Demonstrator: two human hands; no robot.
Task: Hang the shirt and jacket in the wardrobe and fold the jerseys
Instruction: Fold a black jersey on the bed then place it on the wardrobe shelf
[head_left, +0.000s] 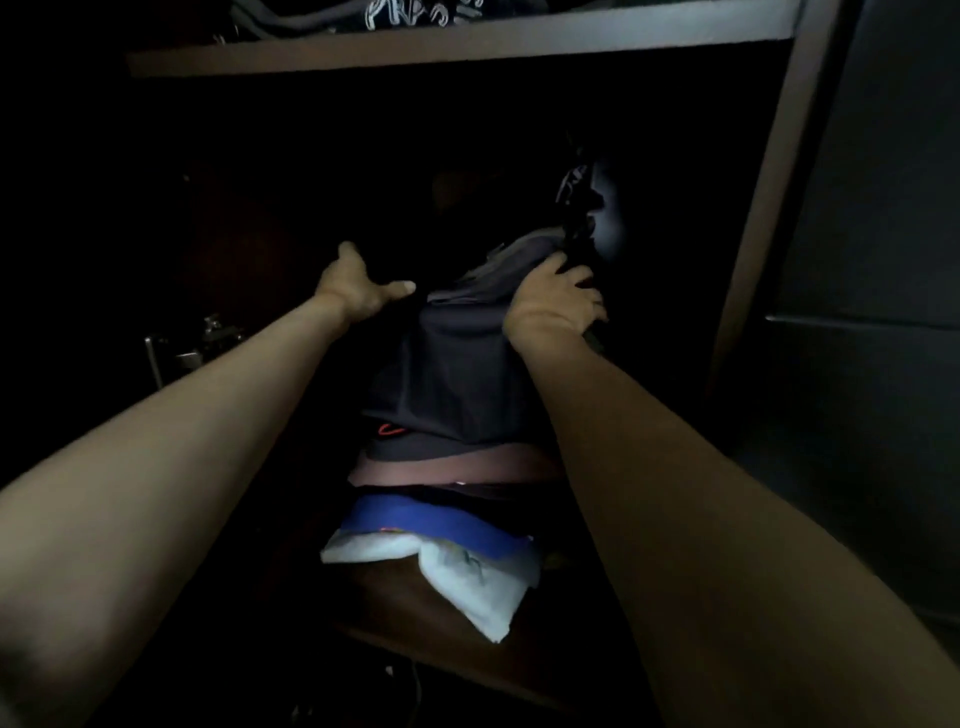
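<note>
Both my arms reach into a dark wardrobe compartment. A folded dark jersey (457, 374) with a small red mark lies on top of a stack of folded clothes. My right hand (553, 306) presses on and grips its far right edge. My left hand (358, 288) rests at its far left edge, thumb pointing toward the fabric, fingers lost in the dark. Under the dark jersey lie a pinkish layer (457, 467), a blue garment (431, 522) and a white one (467, 577). The stack sits on a brown wooden shelf (415, 613).
A wooden shelf (467, 41) above carries dark clothes with white print. The wardrobe's side panel (769, 182) stands at the right. Another dark printed item (587, 208) hangs or leans behind the stack. Metal hardware (192, 343) shows at the left.
</note>
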